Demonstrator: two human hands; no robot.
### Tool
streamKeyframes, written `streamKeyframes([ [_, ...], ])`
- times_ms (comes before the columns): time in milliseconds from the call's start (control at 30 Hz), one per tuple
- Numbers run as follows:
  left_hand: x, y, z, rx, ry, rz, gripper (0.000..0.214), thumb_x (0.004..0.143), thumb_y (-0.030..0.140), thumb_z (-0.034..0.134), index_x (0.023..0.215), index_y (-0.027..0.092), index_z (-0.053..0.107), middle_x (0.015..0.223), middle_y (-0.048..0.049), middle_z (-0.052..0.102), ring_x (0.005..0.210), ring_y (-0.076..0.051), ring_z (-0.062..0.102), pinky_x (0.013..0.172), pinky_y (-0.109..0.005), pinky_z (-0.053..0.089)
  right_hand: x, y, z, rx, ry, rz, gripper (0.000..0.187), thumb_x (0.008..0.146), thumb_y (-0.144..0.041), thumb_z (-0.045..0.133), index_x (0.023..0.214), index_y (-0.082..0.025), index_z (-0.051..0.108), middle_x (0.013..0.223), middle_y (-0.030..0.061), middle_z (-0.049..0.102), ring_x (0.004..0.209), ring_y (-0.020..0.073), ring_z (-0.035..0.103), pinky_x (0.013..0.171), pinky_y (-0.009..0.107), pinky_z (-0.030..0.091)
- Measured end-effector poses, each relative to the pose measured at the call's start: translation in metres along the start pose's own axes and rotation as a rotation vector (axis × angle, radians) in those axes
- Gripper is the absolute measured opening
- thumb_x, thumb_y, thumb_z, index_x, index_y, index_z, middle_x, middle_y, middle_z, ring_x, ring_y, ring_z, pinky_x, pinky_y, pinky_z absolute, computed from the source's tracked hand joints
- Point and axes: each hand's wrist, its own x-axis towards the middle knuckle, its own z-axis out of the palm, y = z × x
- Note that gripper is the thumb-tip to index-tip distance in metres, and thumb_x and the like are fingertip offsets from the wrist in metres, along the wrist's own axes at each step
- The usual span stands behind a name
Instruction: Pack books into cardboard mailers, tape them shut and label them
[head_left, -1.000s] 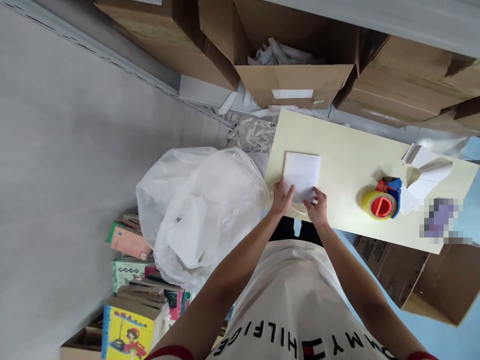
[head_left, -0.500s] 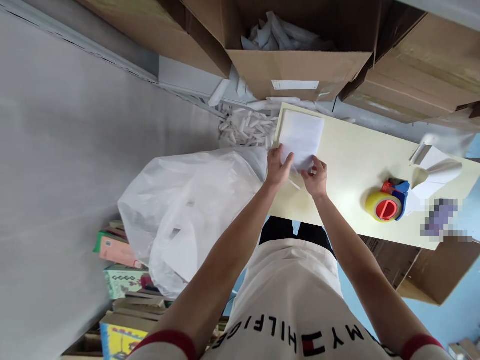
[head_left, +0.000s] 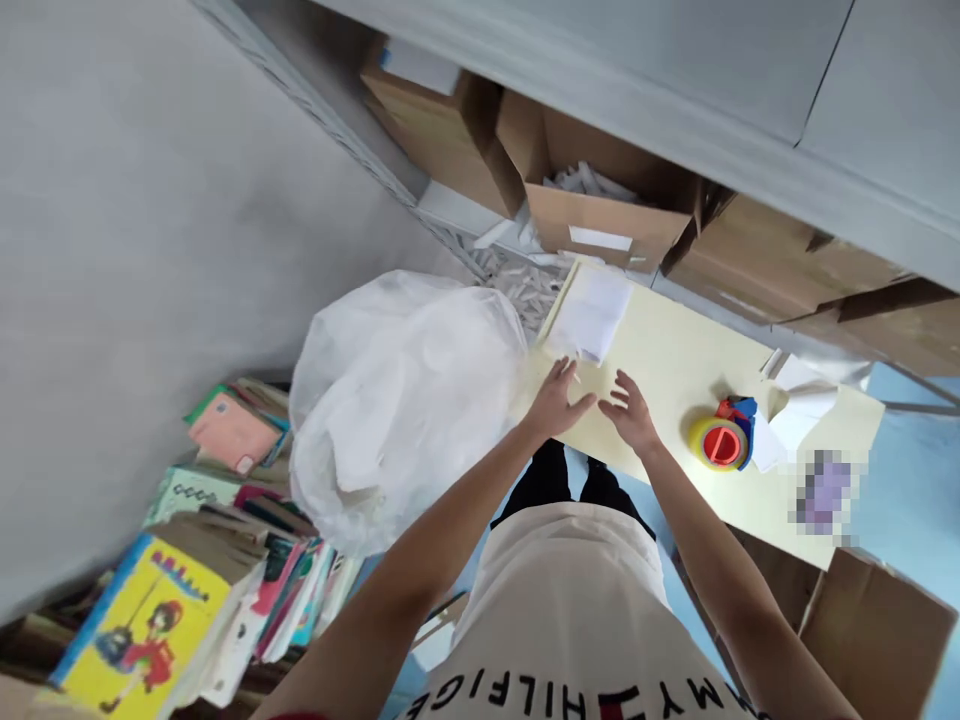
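A stack of white paper (head_left: 591,310) lies at the left end of the cream table (head_left: 667,350). My left hand (head_left: 556,402) is just below the stack's near edge, with thumb and fingers apart. By its fingertips is a thin white strip, and whether they touch it I cannot tell. My right hand (head_left: 631,410) hovers over the table's near edge, fingers spread and holding nothing. Between the two hands there is a small gap.
A big translucent plastic bag (head_left: 409,390) stands left of the table. Books (head_left: 161,620) are piled at lower left. On the table's right sit a tape dispenser (head_left: 724,440) and loose white paper (head_left: 802,410). Cardboard boxes (head_left: 607,215) line the shelf behind, beneath a grey board (head_left: 675,70).
Both hands have come off the paper stack and drawn back towards my body, fingers opening. The view has shifted, showing more of the shelf above and the books at left.
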Motion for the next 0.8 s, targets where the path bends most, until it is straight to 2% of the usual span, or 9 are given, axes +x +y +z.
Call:
streamKeyframes([
  [133,-0.093,0.009,0.011,-0.154,0.087,-0.173,0.052,0.065,0.046,0.078,0.111,0.025,0.067,0.131,-0.0099,0.063,0.129,-0.033,0.051,0.113,-0.045,0.034,-0.053,0.016,-0.013,0.032,-0.132,-0.038,0.066,0.070,-0.047,0.069,0.131,-0.027,0.053,0.124,0.0093,0.058,0.089,0.0178,0.066,0.084,0.040,0.055],
  [267,-0.174,0.009,0.022,-0.261,0.179,-0.261,0.043,0.060,0.043,0.080,0.099,0.026,0.072,0.113,-0.0104,0.071,0.113,-0.035,0.061,0.105,-0.048,0.042,-0.094,0.020,-0.005,0.028,-0.258,-0.073,0.054,0.070,-0.044,0.067,0.120,-0.024,0.059,0.113,0.0075,0.064,0.079,0.0147,0.066,0.077,0.035,0.054],
  [367,-0.218,0.007,0.022,-0.340,0.281,-0.260,0.040,0.059,0.042,0.080,0.096,0.029,0.073,0.107,-0.0090,0.074,0.102,-0.034,0.066,0.096,-0.049,0.048,-0.118,0.012,0.005,-0.024,-0.378,-0.114,0.048,0.069,-0.046,0.068,0.112,-0.023,0.063,0.106,0.0076,0.068,0.077,0.0169,0.065,0.074,0.035,0.055],
  [500,-0.263,0.004,0.009,-0.409,0.528,-0.219,0.034,0.059,0.040,0.080,0.091,0.031,0.074,0.101,-0.0075,0.075,0.094,-0.034,0.068,0.090,-0.050,0.050,-0.137,-0.004,0.024,-0.107,-0.550,-0.202,0.050,0.065,-0.051,0.073,0.104,-0.021,0.067,0.102,0.0099,0.071,0.080,0.0223,0.067,0.076,0.040,0.055],
  [633,-0.321,-0.009,-0.011,-0.408,0.729,-0.198,0.039,0.063,0.041,0.078,0.100,0.028,0.074,0.109,-0.0111,0.073,0.098,-0.035,0.068,0.085,-0.048,0.052,-0.157,-0.021,0.067,-0.194,-0.698,-0.301,0.056,0.061,-0.057,0.076,0.102,-0.020,0.069,0.100,0.0111,0.072,0.086,0.0263,0.068,0.081,0.043,0.054],
  [800,-0.430,-0.046,-0.026,-0.444,0.973,-0.272,0.042,0.062,0.045,0.077,0.099,0.025,0.073,0.111,-0.0117,0.073,0.099,-0.033,0.068,0.085,-0.044,0.052,-0.216,-0.018,0.154,-0.247,-0.891,-0.387,0.054,0.059,-0.060,0.076,0.097,-0.021,0.070,0.096,0.0108,0.073,0.086,0.0267,0.067,0.082,0.044,0.053],
])
